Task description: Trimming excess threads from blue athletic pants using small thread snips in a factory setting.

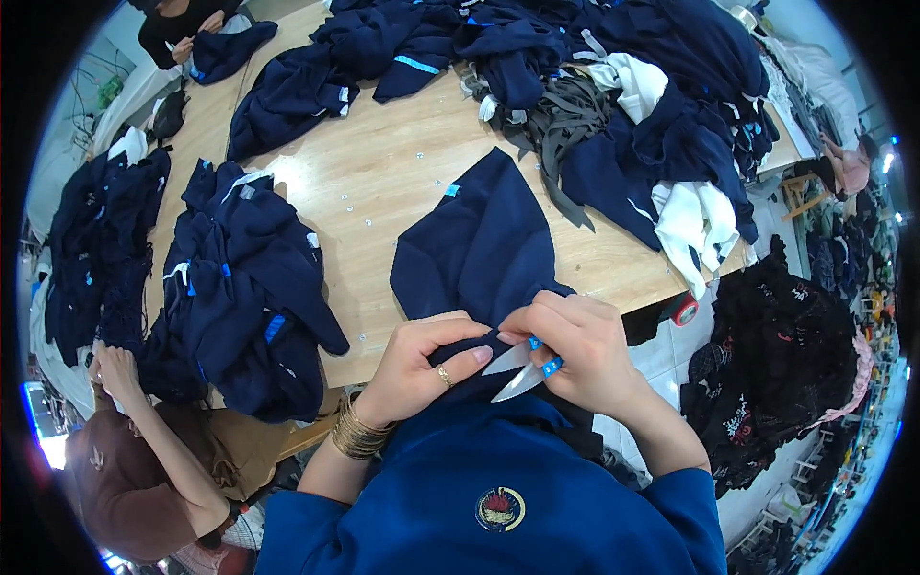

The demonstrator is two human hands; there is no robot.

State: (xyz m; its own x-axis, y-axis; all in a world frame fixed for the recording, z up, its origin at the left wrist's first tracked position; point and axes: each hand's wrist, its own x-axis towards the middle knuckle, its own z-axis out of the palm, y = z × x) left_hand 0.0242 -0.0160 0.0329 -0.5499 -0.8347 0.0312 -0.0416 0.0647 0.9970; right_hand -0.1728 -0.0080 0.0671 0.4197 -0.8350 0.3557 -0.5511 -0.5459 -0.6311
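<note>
A navy blue garment piece (pixel 479 230) lies spread on the table in front of me, its near edge gathered up at my body. My left hand (pixel 407 364) pinches that edge between thumb and fingers. Small thread snips (pixel 517 383) with blue tape on the handles sit in my right hand (pixel 585 350), their pointed blades parted and aimed left, close to my left thumb. The right thumb and forefinger also meet the fabric edge beside the left fingertips. Whether a thread lies between the blades is too small to tell.
Navy garments lie heaped on the wooden table (pixel 383 201): a left pile (pixel 240 287) and a far pile (pixel 374 43). Grey straps (pixel 565 120) and white cloth (pixel 695 220) are at right. Black garments (pixel 776 345) hang beyond. Co-workers sit at left (pixel 144 470) and far left (pixel 177 29).
</note>
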